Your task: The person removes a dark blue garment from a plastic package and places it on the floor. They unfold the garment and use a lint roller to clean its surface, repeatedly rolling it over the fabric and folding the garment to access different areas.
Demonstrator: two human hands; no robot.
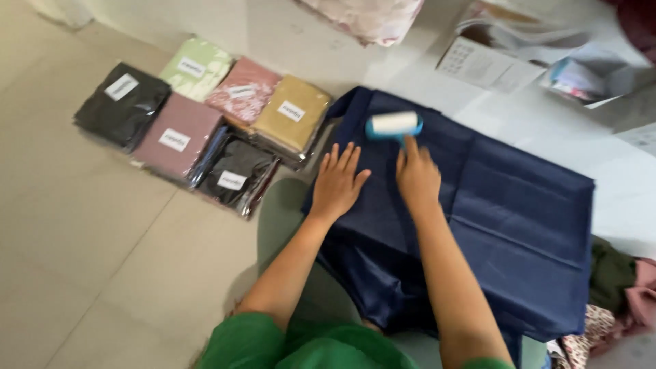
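Landmark for all positions: the navy cloth [506, 212], spread flat on the pale tiled floor [89, 273] at centre-right of the head view, fold creases visible across it. Far left of the cloth: a group of six flat packets in clear wrap, each with a white label. Black packet [121, 104] is farthest from the cloth; mauve packet [179, 137] just beside it toward the cloth; light green packet [196, 67] behind those two; pink patterned packet [244, 90] next to the green; second black packet [236, 174] nearest the viewer; tan packet [292, 113] lies closest to the cloth, its edge near or touching the cloth's left corner, cannot tell which. Left hand [338, 183] lies on the cloth's left edge, palm down, fingers spread and straight, holding nothing, pressing flat on the fabric. Right hand [417, 176] is just beside it, further onto the cloth, closed around the blue handle of a lint roller [394, 124]; the roller's white drum lies crosswise near the cloth's far edge and appears to rest on the fabric, though motion blur makes contact uncertain. Green sleeves [301, 345] show at the bottom edge, near side of the cloth. Beyond the cloth's far edge: patterned fabric [369, 17] and, further right, white papers and boxes [509, 58], blurred. At the cloth's right near corner: a heap of mixed clothes [618, 290], dark green, pink and printed.
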